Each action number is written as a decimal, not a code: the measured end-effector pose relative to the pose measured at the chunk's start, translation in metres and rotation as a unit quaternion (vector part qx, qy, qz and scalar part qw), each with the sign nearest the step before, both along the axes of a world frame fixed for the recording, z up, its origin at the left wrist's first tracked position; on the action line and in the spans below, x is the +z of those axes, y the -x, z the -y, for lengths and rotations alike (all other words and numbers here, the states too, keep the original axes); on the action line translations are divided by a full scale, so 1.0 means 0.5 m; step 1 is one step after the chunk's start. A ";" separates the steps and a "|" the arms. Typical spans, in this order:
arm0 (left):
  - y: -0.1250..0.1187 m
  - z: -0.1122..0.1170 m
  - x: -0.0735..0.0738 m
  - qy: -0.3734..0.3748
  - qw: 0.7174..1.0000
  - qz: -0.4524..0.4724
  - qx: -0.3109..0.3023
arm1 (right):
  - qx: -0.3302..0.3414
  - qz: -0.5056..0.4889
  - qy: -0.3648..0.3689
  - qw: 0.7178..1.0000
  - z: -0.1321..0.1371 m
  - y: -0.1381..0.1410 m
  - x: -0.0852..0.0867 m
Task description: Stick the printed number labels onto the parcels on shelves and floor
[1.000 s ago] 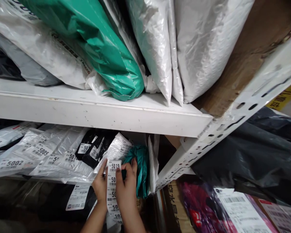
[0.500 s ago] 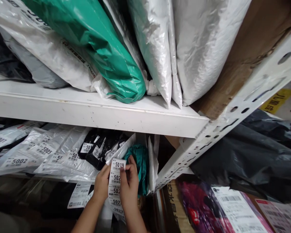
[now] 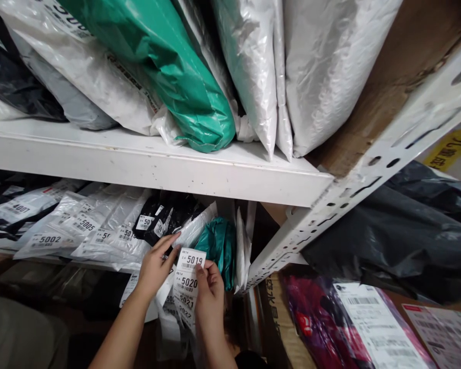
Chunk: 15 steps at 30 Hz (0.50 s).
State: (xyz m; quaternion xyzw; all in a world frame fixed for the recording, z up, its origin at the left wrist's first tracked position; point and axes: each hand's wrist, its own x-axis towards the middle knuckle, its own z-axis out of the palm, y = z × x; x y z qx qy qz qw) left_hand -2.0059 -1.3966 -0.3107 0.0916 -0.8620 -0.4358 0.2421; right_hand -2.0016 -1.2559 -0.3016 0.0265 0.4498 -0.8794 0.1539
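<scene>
Head view, lower middle: label strip (image 3: pixel 188 282) pinched near its top by right hand (image 3: pixel 211 294), hanging free so numbers face up. Left hand (image 3: pixel 153 266) spread flat on white bag (image 3: pixel 196 229), probably steadying it, beside teal bag (image 3: pixel 217 246) under shelf (image 3: pixel 157 174).

The strip of labels (image 3: pixel 187 281) is white paper with printed barcodes and black numbers: 5019 on top, then 5020, 5021 and 5022 under it. It hangs nearly upright in the lower middle of the frame, its top leaning a little to the right. The right hand (image 3: pixel 210 294) pinches the top label at its right edge. The left hand (image 3: pixel 153 266) has its fingers stretched onto the white parcel (image 3: pixel 195 231), just up-left of the strip
</scene>
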 end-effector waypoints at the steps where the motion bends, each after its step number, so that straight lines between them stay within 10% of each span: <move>1: 0.003 0.002 0.000 -0.012 1.000 -0.008 0.005 | 0.010 0.007 0.018 1.000 0.013 -0.012 -0.001; 7: 0.014 0.026 0.004 -0.050 0.998 -0.020 -0.023 | -0.004 0.076 0.103 0.992 0.136 -0.055 -0.040; 15: -0.002 0.042 0.030 -0.207 0.975 0.077 -0.014 | -0.136 0.112 -0.015 0.984 0.204 0.019 -0.132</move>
